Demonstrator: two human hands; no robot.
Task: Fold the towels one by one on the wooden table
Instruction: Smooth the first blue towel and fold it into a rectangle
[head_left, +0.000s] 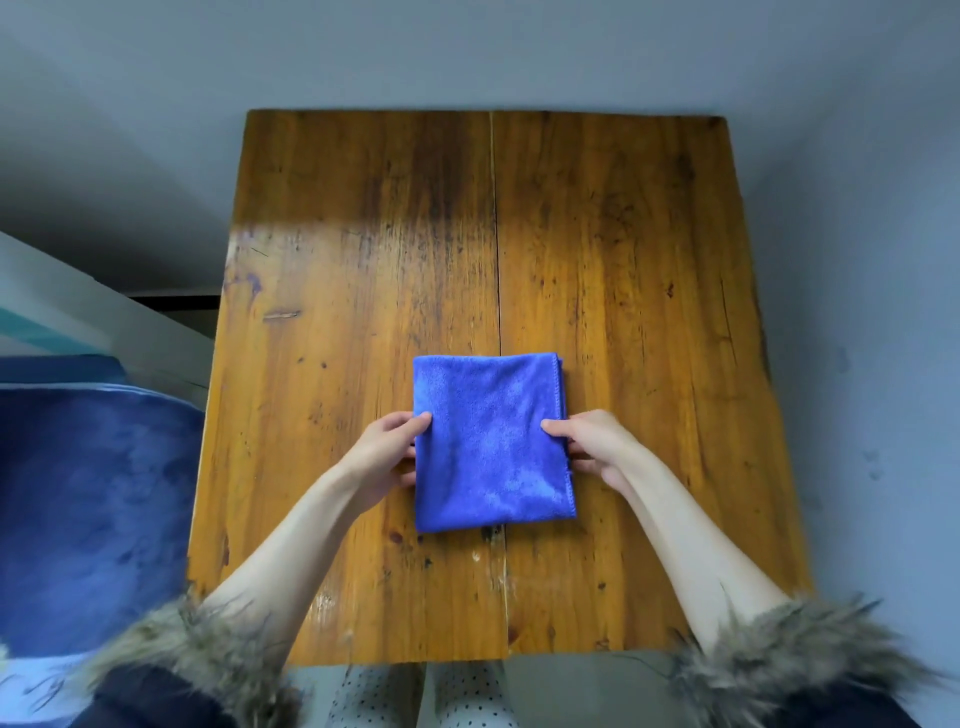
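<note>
Item: one blue microfibre towel (491, 441), folded to a compact upright rectangle with stitched hem along its right edge and several layers showing at the upper right corner; lies flat on the near half of the worn, varnished wooden table (363, 234), straddling the seam between the table's two planks. Left hand (387, 457): at the towel's left edge, about midway along it; thumb laid on the top face of the cloth, remaining fingers curled at and under the edge, so the hand pinches the folded layers. Right hand (589, 447): at the towel's right edge, opposite the left; thumb on top of the cloth, fingers tucked against and beneath the hemmed edge, likewise pinching the layers. Both grips are narrow, closed on the cloth rather than spread; whether the towel is lifted at all from the wood cannot be told. Forearms bare, emerging from dark sleeves with brown fur cuffs (779, 649) at the bottom corners. Other: a large dark blue plush fabric (88, 493) to the left of the table; dotted white garment (363, 696) below the near table edge; grey wall behind.
</note>
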